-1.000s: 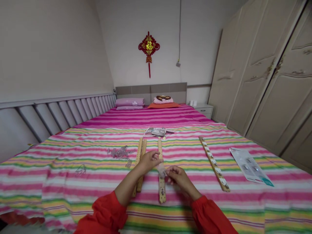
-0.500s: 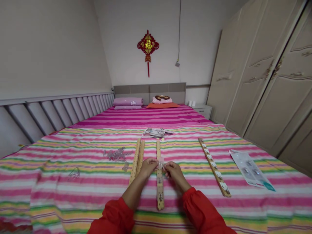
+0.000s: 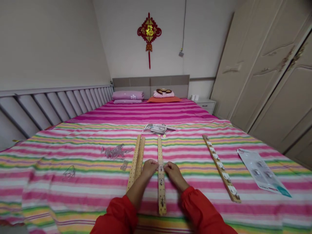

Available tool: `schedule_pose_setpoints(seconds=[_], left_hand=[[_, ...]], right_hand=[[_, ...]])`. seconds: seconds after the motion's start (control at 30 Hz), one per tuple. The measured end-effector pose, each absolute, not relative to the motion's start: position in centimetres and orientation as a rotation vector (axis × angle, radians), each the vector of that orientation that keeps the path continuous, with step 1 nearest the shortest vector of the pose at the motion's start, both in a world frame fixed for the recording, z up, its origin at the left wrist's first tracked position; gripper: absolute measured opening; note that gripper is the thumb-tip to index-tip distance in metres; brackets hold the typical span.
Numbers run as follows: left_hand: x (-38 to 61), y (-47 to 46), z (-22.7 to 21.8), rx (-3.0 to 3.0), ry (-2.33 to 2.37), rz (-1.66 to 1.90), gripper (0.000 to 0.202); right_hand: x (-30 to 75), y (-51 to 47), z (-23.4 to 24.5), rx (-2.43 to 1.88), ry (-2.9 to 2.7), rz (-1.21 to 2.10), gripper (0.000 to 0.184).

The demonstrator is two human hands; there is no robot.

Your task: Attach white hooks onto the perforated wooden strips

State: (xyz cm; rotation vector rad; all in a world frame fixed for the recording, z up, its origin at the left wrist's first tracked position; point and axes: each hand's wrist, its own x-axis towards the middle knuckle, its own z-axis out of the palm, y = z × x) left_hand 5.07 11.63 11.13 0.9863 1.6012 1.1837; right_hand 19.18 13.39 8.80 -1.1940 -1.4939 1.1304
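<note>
A pale wooden strip with rows of holes (image 3: pixel 160 152) lies lengthwise on the bed before me. Two small clear hooks with metal parts sit on its near half, the nearest close to the end. Farther up, a third clear adhesive hook (image 3: pixel 161 168) rests against the strip's face. My left hand (image 3: pixel 149 168) pinches its left edge with closed fingertips. From the other side my right hand (image 3: pixel 173 171) grips the right edge, fingers also closed. The fingertips partly cover the hook's sides.
Left of me lie two more perforated strips (image 3: pixel 134 162), a heap of clear hooks (image 3: pixel 117 151) and a thin wire-like item (image 3: pixel 69 172). Packaged hooks (image 3: pixel 156 129) lie beyond. On the right are a strip with white round hooks (image 3: pixel 220 165) and a blister pack (image 3: pixel 262 172).
The clear hook has gone from being held over the strip to lying against it. My hands stay on either side, and the camera view has tilted down slightly.
</note>
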Motion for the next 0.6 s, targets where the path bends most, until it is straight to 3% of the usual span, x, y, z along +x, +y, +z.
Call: schedule_pose_setpoints(seconds=[0.6], left_hand=[[5.2,12.1,9.5,0.929,1.591,1.232,0.013]], right_hand=[[19.1,13.5,7.8,-1.216,-1.528,1.097,0.021]])
